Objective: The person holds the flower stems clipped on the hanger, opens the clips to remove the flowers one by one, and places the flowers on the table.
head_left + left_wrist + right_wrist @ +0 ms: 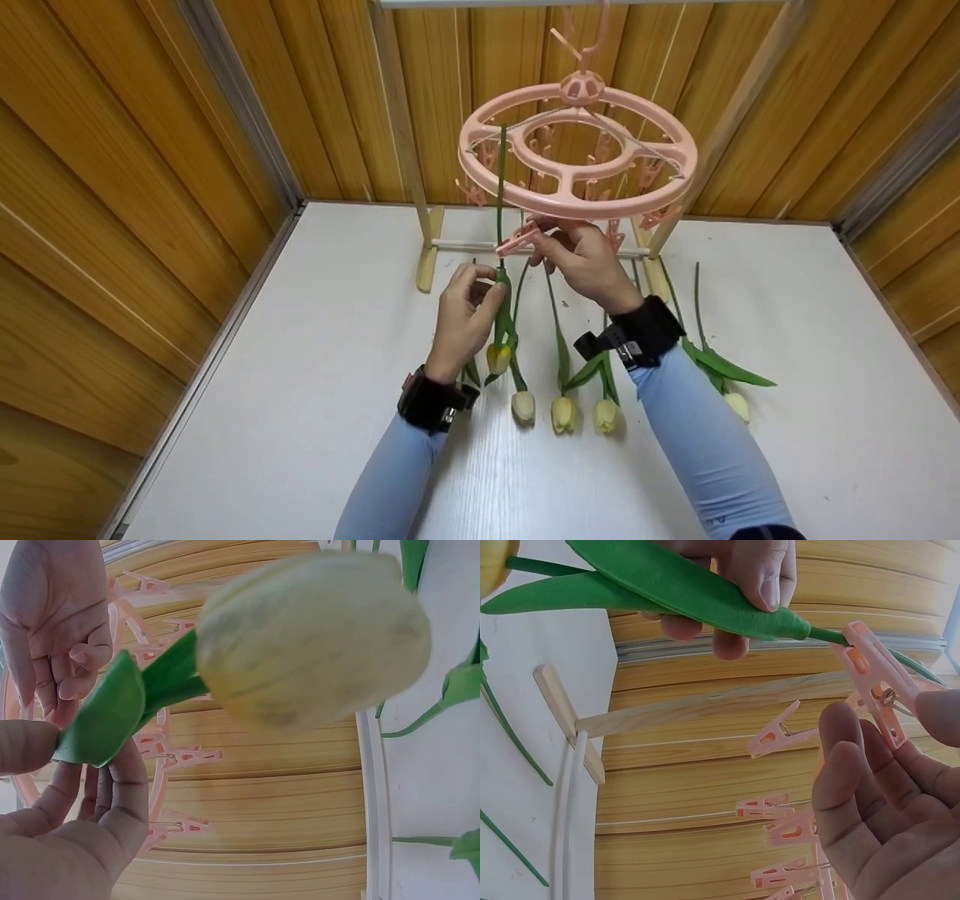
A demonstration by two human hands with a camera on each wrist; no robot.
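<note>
My left hand (480, 291) pinches the stem and leaf of a yellow tulip (499, 357) and holds it upright, bud hanging down. Its stem (501, 172) rises through the pink round clip hanger (577, 154). My right hand (541, 241) pinches a pink clip (517, 239) that hangs from the hanger, with the clip's tip at the stem. The right wrist view shows that clip (875, 682) against the stem beside the green leaf (682, 585). In the left wrist view the bud (315, 637) fills the frame above my left fingers (105, 817).
Several more tulips (562, 412) lie on the white table (300, 420) under the hanger, one (737, 405) off to the right. The hanger hangs from a wooden rack (429, 247) at the back. Wood-panelled walls (112, 187) close in three sides.
</note>
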